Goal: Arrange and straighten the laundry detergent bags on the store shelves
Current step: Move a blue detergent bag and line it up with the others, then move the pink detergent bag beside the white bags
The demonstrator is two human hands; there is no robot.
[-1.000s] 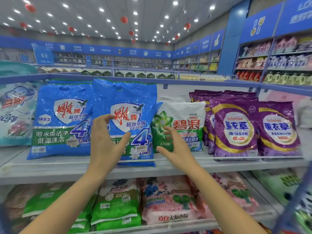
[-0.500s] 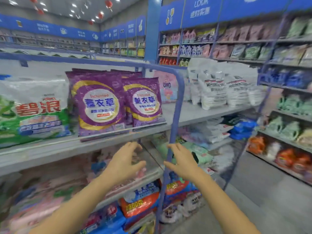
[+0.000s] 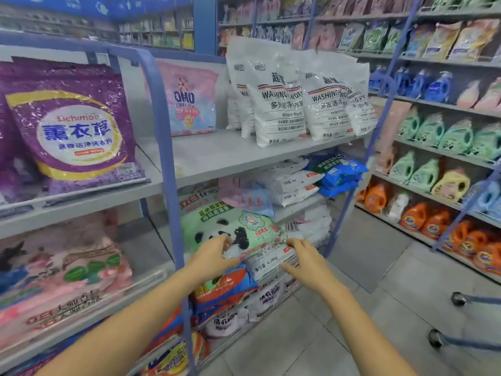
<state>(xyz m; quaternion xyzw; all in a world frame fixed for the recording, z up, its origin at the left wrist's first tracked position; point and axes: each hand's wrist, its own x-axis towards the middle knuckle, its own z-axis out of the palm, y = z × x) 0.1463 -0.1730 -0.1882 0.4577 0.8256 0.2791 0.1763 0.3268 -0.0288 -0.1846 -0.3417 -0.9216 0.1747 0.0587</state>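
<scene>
A pale green detergent bag with a panda print (image 3: 244, 226) lies flat on a lower shelf, its clear bottom edge hanging over the front. My left hand (image 3: 214, 256) pinches that edge at the left. My right hand (image 3: 306, 263) curls over the edge at the right, thumb underneath. White washing powder bags (image 3: 282, 104) stand leaning on the shelf above. A pink bag (image 3: 187, 101) stands behind them to the left. A purple lavender bag (image 3: 73, 131) stands upright on the neighbouring shelf.
A blue upright post (image 3: 165, 147) separates the two shelf units, just left of my left hand. Red-and-blue bags (image 3: 225, 289) are piled below the panda bag. The tiled aisle (image 3: 366, 308) runs on the right, with detergent bottles (image 3: 433, 218) opposite and cart wheels (image 3: 458, 298).
My view swung right and down, away from the blue bags on the upper shelf. Both hands dropped to the lower shelf and took hold of the panda bag's front edge.
</scene>
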